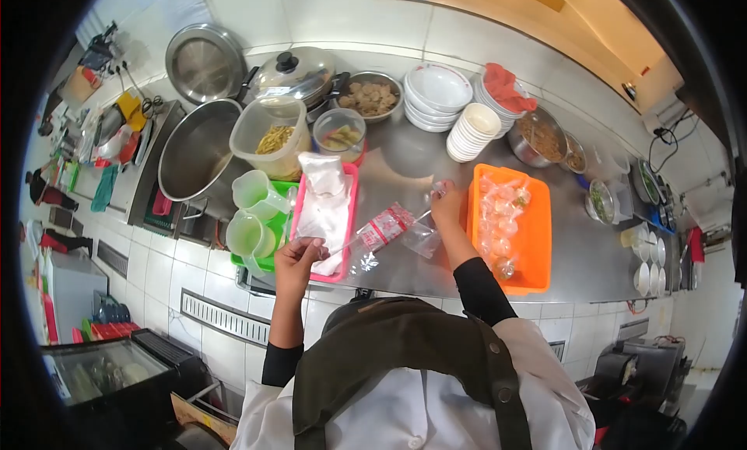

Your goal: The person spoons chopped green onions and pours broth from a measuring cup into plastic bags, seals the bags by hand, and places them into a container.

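Note:
Just above the steel counter, my left hand is closed in a pinch at the near edge of a pink tray lined with white cloth. My right hand pinches thin clear plastic beside an orange basket. Between the two hands lies a clear plastic bag together with a red-and-white printed packet. A thin stretch of plastic seems to run from one hand to the other; its exact edges are hard to make out. Several small knotted clear bags fill the orange basket.
Left of the pink tray, two translucent jugs stand on a green tray. Behind are a tub of yellowish strips, a large pot, a lidded pot, stacked bowls and stacked cups. Food bowls stand back right.

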Available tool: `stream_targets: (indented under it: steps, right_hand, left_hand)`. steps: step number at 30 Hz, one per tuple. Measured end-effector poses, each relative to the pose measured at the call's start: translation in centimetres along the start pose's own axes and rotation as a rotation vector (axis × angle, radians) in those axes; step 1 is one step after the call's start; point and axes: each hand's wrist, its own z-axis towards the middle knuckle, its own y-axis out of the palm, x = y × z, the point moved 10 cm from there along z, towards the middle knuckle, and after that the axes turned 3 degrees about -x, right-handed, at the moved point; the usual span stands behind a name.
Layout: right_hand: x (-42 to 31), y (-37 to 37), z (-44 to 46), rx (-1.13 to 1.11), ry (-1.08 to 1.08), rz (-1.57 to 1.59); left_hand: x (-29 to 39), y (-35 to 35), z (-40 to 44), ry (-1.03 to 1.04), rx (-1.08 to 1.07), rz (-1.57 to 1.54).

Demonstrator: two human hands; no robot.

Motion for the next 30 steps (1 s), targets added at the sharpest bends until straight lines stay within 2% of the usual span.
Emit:
stream_targets:
  steps: [3,6,9,11,12,14,15,16,18,20,23,26,29,30]
  right_hand:
    - [1.3,1.2,-0.3,-0.031,0.101,-0.068]
    - [-2.5,-1.0,-0.9,-0.028,0.044,-0.382]
    - [-3.4,-0.1,-0.6,-0.055,-0.056,-0.6]
    - [-3.8,-1.1,-0.4,-0.116,0.085,-0.565]
    - [-3.7,-1.8,-0.4,-0.138,0.16,-0.548]
    - [-5.2,-2.6,-0.5,-0.112,-0.066,-0.298]
    - [-9.8,-3.1,-2.2,-0.352,-0.249,0.057]
    - [-10.4,-1.3,-5.1,-0.684,-0.186,0.485]
    - [-15.7,-4.0,-12.0,-0.989,-0.273,0.533]
    - [-16.9,-6.1,-14.9,-0.996,-0.297,0.282]
    - [-13.9,-7.3,-15.9,-0.992,-0.079,0.419]
    - [-11.7,-8.7,-16.6,-0.964,0.067,0.549]
    - [-10.5,-10.4,-16.7,-0.875,0.05,0.525]
    - [-10.1,-11.2,-16.4,-0.792,0.024,0.529]
  left_hand:
    - [1.1,0.2,-1.4,-0.057,-0.13,0.074]
    - [1.5,1.9,-1.9,-0.06,-0.24,0.125]
    - [2.1,4.3,-2.2,-0.102,-0.333,0.197]
    - [2.1,6.3,-2.2,-0.129,-0.392,0.222]
    - [1.2,6.6,-2.1,-0.092,-0.428,0.253]
    - [0.6,8.0,-2.3,-0.136,-0.512,0.321]
    - [0.1,8.7,-2.5,-0.161,-0.558,0.36]
    - [-0.2,9.6,-2.5,-0.11,-0.615,0.44]
    - [-0.5,11.7,-2.7,-0.082,-0.721,0.534]
    - [-0.7,13.8,-2.8,-0.12,-0.799,0.561]
    - [-0.9,16.4,-2.5,-0.067,-0.924,0.721]
    - [-0.6,19.1,-2.6,-0.023,-0.998,0.716]
    - [1.2,21.7,-2.5,0.027,-1.022,0.927]
    - [-1.1,21.8,-2.3,0.06,-1.085,0.801]
